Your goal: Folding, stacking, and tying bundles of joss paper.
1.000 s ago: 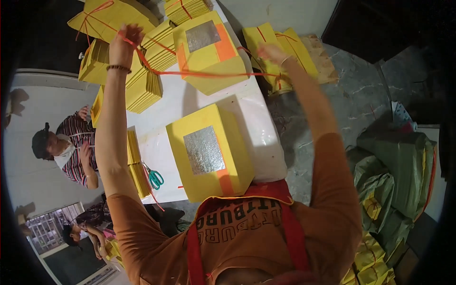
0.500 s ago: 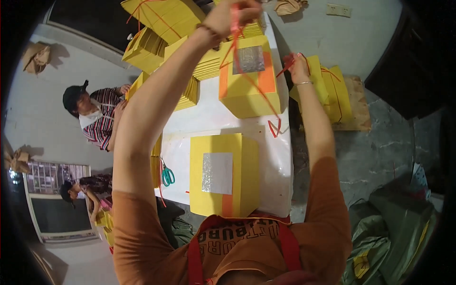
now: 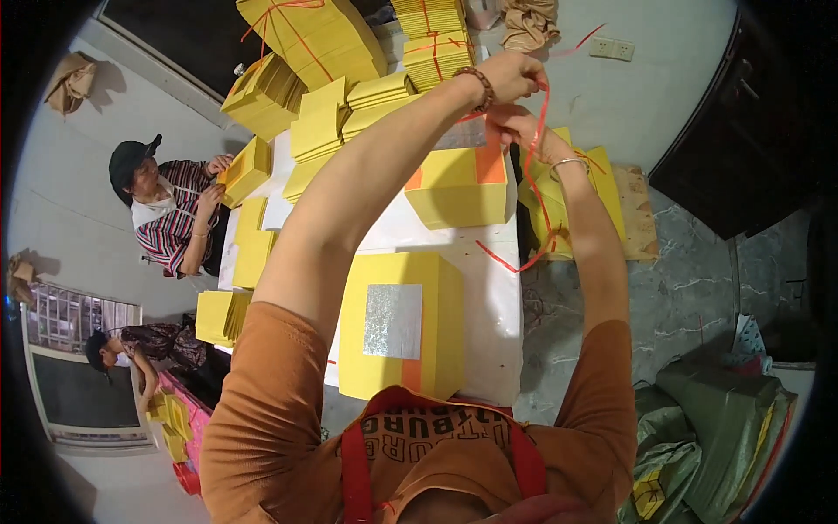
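Note:
My left hand [image 3: 515, 77], beaded bracelet at its wrist, pinches a red ribbon [image 3: 535, 148] above the far end of the table. The ribbon's loose length trails down past my right wrist and bends back toward the table. Just below, my right hand [image 3: 524, 129] is closed on the ribbon too, its fingertips partly hidden. Both hands are over a stack of yellow envelopes [image 3: 456, 190] with orange strips and a silvery panel on top. Closer to me lies a second yellow stack [image 3: 443, 323] with a silvery bubble-lined panel and an orange strip, untouched.
More yellow stacks [image 3: 319, 131] crowd the far left of the white table [image 3: 493, 332], some tied with red ribbon. A tied stack [image 3: 602, 196] rests on a wooden board at right. A co-worker [image 3: 175, 210] handles a yellow stack at left; another person bends farther back. Green sacks [image 3: 707, 419] lie lower right.
My left hand has moved right, bringing the ribbon across the stack. My right hand has shifted slightly left, so both hands are now close together. The co-worker has lifted a yellow stack.

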Demonstrator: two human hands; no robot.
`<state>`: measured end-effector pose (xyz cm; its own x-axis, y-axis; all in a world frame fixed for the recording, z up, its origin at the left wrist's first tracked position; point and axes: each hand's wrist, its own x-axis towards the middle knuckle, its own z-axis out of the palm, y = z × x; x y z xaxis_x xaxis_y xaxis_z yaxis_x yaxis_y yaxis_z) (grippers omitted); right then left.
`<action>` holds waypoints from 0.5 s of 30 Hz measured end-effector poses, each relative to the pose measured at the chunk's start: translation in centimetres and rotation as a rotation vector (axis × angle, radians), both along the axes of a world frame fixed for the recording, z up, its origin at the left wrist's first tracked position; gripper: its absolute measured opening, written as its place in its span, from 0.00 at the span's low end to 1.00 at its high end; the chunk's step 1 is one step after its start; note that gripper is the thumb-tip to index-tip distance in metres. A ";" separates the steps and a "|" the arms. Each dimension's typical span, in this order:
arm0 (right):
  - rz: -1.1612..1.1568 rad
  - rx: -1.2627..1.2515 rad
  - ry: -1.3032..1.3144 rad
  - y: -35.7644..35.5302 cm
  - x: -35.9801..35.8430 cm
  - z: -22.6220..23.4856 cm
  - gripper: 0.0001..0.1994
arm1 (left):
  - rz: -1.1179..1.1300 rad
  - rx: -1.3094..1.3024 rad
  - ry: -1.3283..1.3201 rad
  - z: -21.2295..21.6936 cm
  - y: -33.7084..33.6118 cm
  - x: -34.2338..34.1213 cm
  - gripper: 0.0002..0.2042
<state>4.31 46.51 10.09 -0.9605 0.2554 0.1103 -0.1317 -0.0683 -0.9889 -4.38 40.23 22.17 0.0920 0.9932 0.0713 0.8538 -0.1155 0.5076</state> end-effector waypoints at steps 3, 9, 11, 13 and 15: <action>-0.075 -0.068 0.105 0.5 0.1 1.7 0.12 | -0.016 0.041 -0.179 -0.3 -0.1 -0.7 0.11; -0.147 -0.220 0.165 -0.8 0.3 2.2 0.15 | 0.118 0.275 -0.402 -0.5 -0.9 -1.8 0.13; -0.137 -0.269 0.214 -0.2 0.5 1.6 0.15 | 0.245 -0.026 -0.070 -0.8 -1.8 -3.0 0.17; -0.134 -0.259 0.132 -0.2 0.4 1.7 0.17 | 0.204 -0.038 0.130 -0.8 -2.8 -4.3 0.24; -0.127 -0.312 0.138 -0.7 0.9 2.5 0.18 | 0.293 -0.014 0.227 0.1 -4.3 -3.9 0.27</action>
